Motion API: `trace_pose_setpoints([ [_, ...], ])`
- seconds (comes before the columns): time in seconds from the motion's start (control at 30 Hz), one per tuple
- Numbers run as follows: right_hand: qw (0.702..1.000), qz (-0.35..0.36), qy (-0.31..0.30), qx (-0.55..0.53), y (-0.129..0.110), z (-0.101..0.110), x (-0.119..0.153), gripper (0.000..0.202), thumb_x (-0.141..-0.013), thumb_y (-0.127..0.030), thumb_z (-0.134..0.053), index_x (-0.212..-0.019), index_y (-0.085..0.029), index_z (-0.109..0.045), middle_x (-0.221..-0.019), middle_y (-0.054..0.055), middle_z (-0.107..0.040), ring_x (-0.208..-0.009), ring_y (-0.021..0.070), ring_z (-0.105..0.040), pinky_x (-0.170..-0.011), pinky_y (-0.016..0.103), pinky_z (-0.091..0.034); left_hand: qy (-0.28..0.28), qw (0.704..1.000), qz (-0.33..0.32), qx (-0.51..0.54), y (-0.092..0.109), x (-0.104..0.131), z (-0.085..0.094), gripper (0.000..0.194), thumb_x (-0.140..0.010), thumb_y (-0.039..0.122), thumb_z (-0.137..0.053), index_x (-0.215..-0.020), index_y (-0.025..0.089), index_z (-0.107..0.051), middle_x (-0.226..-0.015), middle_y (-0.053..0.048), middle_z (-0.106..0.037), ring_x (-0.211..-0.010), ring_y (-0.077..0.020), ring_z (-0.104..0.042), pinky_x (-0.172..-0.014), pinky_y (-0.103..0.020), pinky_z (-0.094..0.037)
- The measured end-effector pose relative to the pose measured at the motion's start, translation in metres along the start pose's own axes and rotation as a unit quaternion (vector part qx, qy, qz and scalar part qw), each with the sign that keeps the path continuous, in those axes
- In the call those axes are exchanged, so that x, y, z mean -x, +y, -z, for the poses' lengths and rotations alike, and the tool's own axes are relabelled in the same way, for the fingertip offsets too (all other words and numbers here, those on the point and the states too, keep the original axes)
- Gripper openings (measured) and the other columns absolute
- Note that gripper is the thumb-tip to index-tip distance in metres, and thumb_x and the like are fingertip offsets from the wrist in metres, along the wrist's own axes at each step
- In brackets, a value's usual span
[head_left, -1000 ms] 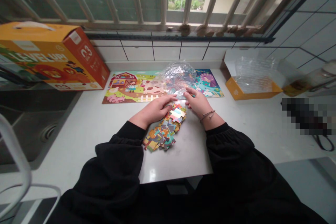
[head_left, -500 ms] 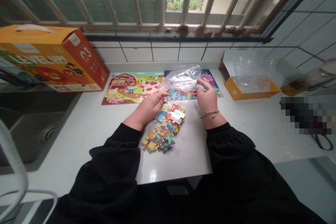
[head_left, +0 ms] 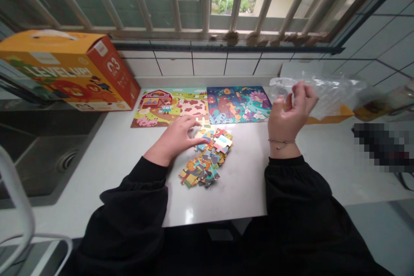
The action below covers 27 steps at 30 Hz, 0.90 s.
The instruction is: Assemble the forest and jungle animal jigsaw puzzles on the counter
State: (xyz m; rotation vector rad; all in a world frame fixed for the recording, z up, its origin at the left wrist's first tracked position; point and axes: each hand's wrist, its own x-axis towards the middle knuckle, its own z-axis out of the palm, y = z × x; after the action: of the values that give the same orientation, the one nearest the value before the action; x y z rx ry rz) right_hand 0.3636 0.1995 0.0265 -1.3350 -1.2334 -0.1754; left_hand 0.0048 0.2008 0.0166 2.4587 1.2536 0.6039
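A heap of jigsaw pieces [head_left: 207, 159] lies on the white counter in front of me. My left hand [head_left: 177, 138] is at the heap's upper left edge, thumb and fingers apart, holding nothing. Raised at the right, my right hand [head_left: 289, 112] has its fingers curled on a clear plastic bag [head_left: 281, 84], which stretches over the open box. Behind the heap lie two picture sheets side by side: a farm scene [head_left: 168, 108] with a barn and a cow, and a dark blue animal scene [head_left: 239, 104].
An orange carton [head_left: 64, 73] with a handle stands at the back left, beside a dark sink [head_left: 42, 159]. At the right is an open yellow-edged box [head_left: 336, 114] with clear plastic over it, near a blurred dark object [head_left: 381, 146]. A barred window is behind.
My right hand has swung right and up with the plastic bag, uncovering the blue sheet. My left hand has shifted slightly back and its fingers have spread. The view has turned a little left.
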Motion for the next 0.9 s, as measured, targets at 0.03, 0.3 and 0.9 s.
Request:
trace_pose_setpoints([
  [0.03,0.999,-0.012,-0.024,0.028,0.003,-0.001,-0.001,0.047,-0.107,-0.031,-0.060,-0.153,-0.020,-0.062,-0.154,0.021,-0.048,-0.130,0.0299,-0.064,-0.108,0.052,-0.060,-0.012,1.000,0.005,0.001,0.000,0.001,0.000,0.057,-0.086,0.059,-0.093,-0.124,0.021,-0.075,-0.135,-0.013,-0.070,-0.129,-0.0326,-0.064,-0.114,-0.050,-0.053],
  [0.3,0.960,0.086,-0.267,-0.016,-0.025,-0.025,0.021,0.023,-0.107,-0.036,-0.062,-0.100,-0.020,-0.077,-0.097,0.007,-0.074,-0.088,0.0209,-0.070,-0.088,0.038,-0.060,-0.072,0.997,0.024,0.018,0.005,-0.002,-0.002,0.056,-0.087,0.052,-0.093,-0.127,0.019,-0.074,-0.122,-0.011,-0.069,-0.113,-0.0298,-0.066,-0.100,-0.044,-0.057],
  [0.9,0.856,0.180,-0.478,0.083,-0.071,-0.014,0.078,0.053,-0.116,-0.035,-0.041,-0.167,-0.025,-0.055,-0.180,0.014,-0.043,-0.169,0.0340,-0.035,-0.137,0.066,-0.024,0.024,0.982,0.075,-0.171,0.113,0.097,-0.081,0.079,-0.115,0.055,-0.047,-0.179,0.013,-0.026,-0.184,-0.021,-0.032,-0.171,-0.0361,-0.033,-0.138,-0.065,-0.028],
])
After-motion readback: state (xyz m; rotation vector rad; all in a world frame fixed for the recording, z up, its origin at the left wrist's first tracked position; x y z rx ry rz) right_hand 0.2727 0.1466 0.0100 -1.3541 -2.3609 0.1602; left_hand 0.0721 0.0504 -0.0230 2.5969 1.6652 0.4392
